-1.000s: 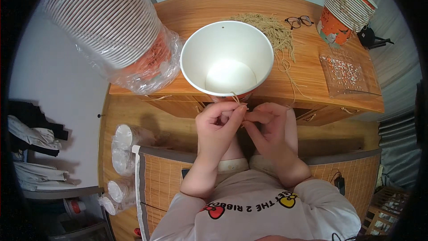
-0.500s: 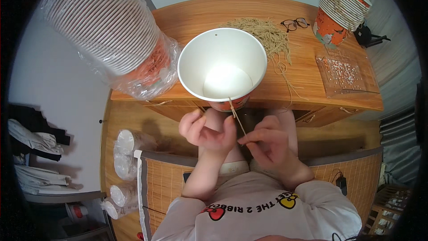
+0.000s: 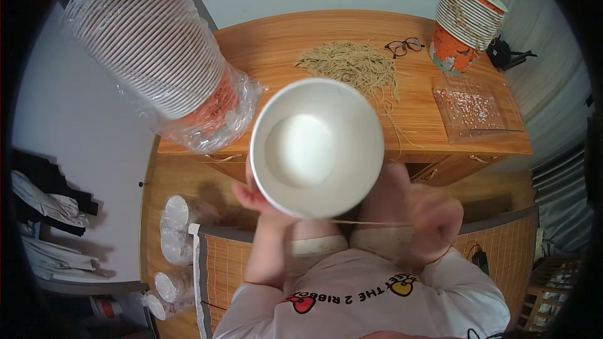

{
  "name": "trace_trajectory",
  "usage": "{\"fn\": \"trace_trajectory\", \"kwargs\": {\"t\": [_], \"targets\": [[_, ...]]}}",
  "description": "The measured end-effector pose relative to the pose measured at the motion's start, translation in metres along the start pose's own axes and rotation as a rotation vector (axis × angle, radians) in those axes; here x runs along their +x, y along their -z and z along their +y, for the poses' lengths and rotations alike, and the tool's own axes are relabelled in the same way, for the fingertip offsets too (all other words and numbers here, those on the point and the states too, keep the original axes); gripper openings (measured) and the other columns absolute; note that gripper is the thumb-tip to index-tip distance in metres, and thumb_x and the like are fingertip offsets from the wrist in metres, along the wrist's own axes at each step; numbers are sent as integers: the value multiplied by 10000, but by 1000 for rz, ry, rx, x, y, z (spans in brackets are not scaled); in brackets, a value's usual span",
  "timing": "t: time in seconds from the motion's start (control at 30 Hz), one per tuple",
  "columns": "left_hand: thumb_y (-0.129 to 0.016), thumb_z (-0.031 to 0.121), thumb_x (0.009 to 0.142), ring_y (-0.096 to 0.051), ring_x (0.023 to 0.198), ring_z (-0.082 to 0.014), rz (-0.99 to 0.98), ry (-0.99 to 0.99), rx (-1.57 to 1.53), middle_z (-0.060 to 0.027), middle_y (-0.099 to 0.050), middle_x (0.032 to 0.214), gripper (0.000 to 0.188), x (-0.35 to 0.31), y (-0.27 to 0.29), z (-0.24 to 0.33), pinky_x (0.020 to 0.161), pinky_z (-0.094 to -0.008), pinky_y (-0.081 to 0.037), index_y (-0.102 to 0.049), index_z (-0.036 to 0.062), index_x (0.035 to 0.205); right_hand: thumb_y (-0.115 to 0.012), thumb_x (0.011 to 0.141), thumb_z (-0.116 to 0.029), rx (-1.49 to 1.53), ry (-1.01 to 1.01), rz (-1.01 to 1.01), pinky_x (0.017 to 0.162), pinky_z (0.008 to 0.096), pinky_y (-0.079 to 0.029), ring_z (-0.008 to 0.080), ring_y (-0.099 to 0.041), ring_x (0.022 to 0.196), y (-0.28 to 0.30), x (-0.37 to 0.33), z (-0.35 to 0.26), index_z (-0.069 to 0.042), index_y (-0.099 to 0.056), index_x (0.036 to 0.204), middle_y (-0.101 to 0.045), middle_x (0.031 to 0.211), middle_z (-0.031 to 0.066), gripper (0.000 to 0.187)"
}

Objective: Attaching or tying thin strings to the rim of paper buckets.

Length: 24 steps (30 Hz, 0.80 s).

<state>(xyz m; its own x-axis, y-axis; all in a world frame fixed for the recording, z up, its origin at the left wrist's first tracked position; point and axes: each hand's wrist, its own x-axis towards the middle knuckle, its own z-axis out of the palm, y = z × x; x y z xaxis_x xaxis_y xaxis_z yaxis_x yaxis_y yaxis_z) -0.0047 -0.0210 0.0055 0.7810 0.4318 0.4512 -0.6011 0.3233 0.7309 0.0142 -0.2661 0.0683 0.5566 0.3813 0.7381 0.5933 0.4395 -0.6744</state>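
Observation:
Tilted toward me above my lap is a white-lined paper bucket [image 3: 352, 144], its mouth facing up at me. My left hand [image 3: 252, 198] grips it at its lower left side; most of those fingers are hidden behind the bucket. A thin tan cord [image 3: 370, 222] runs taut from the bucket's near rim to the right. My right hand [image 3: 436, 223], smeared by motion, is closed on the far end of that cord. On the desk beyond the bucket lies a loose heap of the same tan cord [image 3: 352, 66].
A tall plastic-wrapped stack of buckets [image 3: 157, 44] stands at the desk's left. At the right are another bucket stack [image 3: 458, 25] with cords hanging on it, glasses [image 3: 404, 46] and a clear tray [image 3: 449, 130] of small white and orange pieces. Wrapped white stacks [image 3: 177, 229] stand on the floor.
The bucket has come off the desk edge toward me and tilted. My left hand has gone from the cord to the bucket's side. My right hand has pulled the cord out rightward.

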Motion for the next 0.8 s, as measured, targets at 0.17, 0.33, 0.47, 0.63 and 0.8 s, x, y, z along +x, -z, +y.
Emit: {"fn": "trace_trajectory", "kwargs": {"t": [0.17, 0.33, 0.47, 0.63, 0.8], "targets": [[-302, 817, 826, -459, 1290, -334, 28, 602, -208, -188, -453, 1422, 1006, -24, 27, 43, 1050, -531, -384, -390, 16, 1427, -726, 705, -47, -341, 55, -179, 551, 316, -400, 209, -574, 584, 8, 21, 22, -111, -707, 834, -703, 782, 43, 145], [-360, 652, 947, -592, 1102, -281, 33, 732, -588, -125, -582, 1255, 733, -16, -4, 76, 998, -440, -466, -492, 39, 1328, -713, 830, -143, -284, 87, -269, 536, 310, -376, 182, -587, 564, 3, 17, 43, -68, -656, 913, -723, 812, 57, 125], [-420, 618, 943, -598, 1105, -313, 419, 582, -64, -150, -605, 1250, 669, -24, -38, 81, 935, -476, -500, -536, 67, 1304, -696, 845, -64, 154, -45, -280, 615, 318, -458, 217, -634, 699, -15, 16, 40, -60, -667, 936, -708, 844, 73, 95], [-487, 284, 998, -611, 1063, -259, 330, 412, -258, -114, -619, 1175, 367, -10, -21, 67, 932, -400, -515, -470, 98, 1314, -681, 842, -3, 180, 31, -290, 708, 335, -504, 238, -663, 833, -33, 19, 18, -77, -675, 959, -707, 957, 73, 138], [-546, 91, 946, -515, 824, -124, 526, -158, 257, -64, -540, 945, 229, -5, 17, 53, 713, -267, -473, -462, 57, 1156, -671, 842, -37, -228, 217, -262, 745, 341, -499, 228, -671, 868, -38, 22, 12, -106, -681, 1002, -707, 1012, 63, 175]]}}
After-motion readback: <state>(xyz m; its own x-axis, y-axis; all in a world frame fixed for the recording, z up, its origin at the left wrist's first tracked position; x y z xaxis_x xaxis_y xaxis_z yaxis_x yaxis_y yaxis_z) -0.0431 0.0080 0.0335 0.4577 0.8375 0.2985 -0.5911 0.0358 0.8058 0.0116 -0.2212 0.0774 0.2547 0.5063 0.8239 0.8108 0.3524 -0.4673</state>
